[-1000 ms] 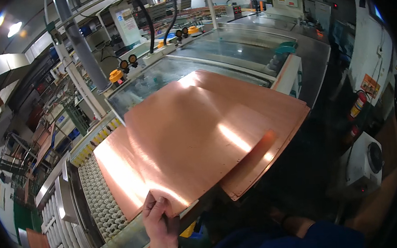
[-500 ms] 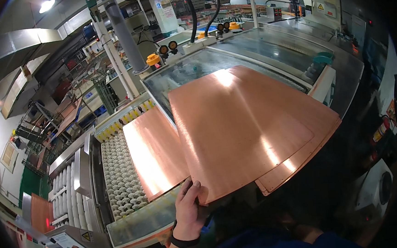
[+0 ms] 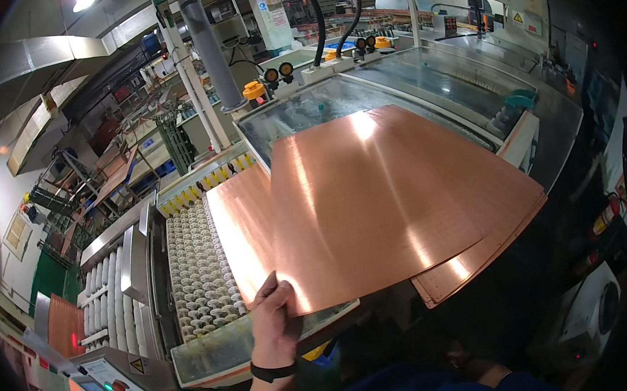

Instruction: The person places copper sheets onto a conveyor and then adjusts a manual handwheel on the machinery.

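My left hand [image 3: 273,320], with a dark band on its wrist, pinches the near left corner of a large copper sheet [image 3: 380,212]. This sheet slants over the machine's glass-topped cover. Beneath its right part, the edges of other copper sheets [image 3: 450,279] stick out toward me. On the wheeled rollers [image 3: 201,276] to the left lies another copper sheet [image 3: 239,219], partly covered by the held one. My right hand [image 3: 461,356] is low in shadow near my body, below the sheets; its fingers are too dark to make out.
A control panel [image 3: 112,384] with a lit green button stands at the lower left, beside white rollers [image 3: 110,297]. Behind the sheets are the glass cover [image 3: 300,113], gauges [image 3: 278,74] and black hoses [image 3: 316,21]. A white machine [image 3: 590,307] stands at lower right.
My left hand has moved left, drawing the top copper sheet's near corner left over the sheet on the rollers. More of the lower sheets' edge shows. The view has shifted slightly.
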The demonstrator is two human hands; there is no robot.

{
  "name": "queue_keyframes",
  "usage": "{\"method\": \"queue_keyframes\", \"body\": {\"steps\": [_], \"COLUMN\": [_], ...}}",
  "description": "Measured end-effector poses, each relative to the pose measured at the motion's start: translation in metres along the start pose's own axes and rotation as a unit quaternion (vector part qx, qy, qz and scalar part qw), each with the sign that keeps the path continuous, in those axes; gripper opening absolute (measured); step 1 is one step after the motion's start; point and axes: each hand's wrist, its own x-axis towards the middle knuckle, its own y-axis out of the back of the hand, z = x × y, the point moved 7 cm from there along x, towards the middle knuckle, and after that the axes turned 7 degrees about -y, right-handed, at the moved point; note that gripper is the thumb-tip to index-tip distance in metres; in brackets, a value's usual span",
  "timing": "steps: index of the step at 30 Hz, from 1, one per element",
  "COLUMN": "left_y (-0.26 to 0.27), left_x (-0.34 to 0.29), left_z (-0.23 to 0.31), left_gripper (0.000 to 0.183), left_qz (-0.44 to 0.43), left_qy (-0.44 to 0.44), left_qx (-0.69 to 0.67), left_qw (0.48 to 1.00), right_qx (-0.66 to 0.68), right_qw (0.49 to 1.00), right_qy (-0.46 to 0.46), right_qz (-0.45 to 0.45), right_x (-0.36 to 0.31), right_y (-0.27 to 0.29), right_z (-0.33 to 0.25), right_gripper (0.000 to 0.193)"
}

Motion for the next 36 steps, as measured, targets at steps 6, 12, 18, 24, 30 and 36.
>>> {"method": "queue_keyframes", "body": {"steps": [6, 12, 18, 24, 30, 36], "left_y": [0.079, 0.168, 0.319, 0.517, 0.451, 0.500], "left_x": [0.020, 0.031, 0.052, 0.060, 0.098, 0.083], "left_z": [0.055, 0.105, 0.141, 0.168, 0.147, 0.164], "left_gripper": [0.041, 0.033, 0.029, 0.012, 0.023, 0.009], "left_qz": [0.013, 0.093, 0.174, 0.151, 0.295, 0.372], "left_qy": [-0.033, -0.094, -0.112, -0.003, 0.011, 0.029], "left_qx": [0.008, 0.065, 0.122, 0.573, 0.561, 0.622], "left_qw": [0.999, 0.989, 0.971, 0.806, 0.773, 0.688], "right_qx": [-0.177, -0.156, -0.742, 0.055, -0.285, -0.202], "right_qw": [0.983, 0.984, 0.657, 0.995, 0.952, 0.973], "right_qy": [-0.032, -0.012, 0.134, -0.054, 0.052, -0.075], "right_qz": [-0.024, 0.083, 0.013, 0.062, 0.101, 0.080], "right_x": [0.014, -0.001, -0.030, -0.014, -0.012, -0.083], "right_y": [0.010, -0.006, -0.112, -0.094, -0.056, -0.117], "right_z": [0.059, 0.018, -0.148, -0.129, -0.082, -0.231], "right_gripper": [0.049, 0.044, 0.037, 0.049, 0.046, 0.032]}}
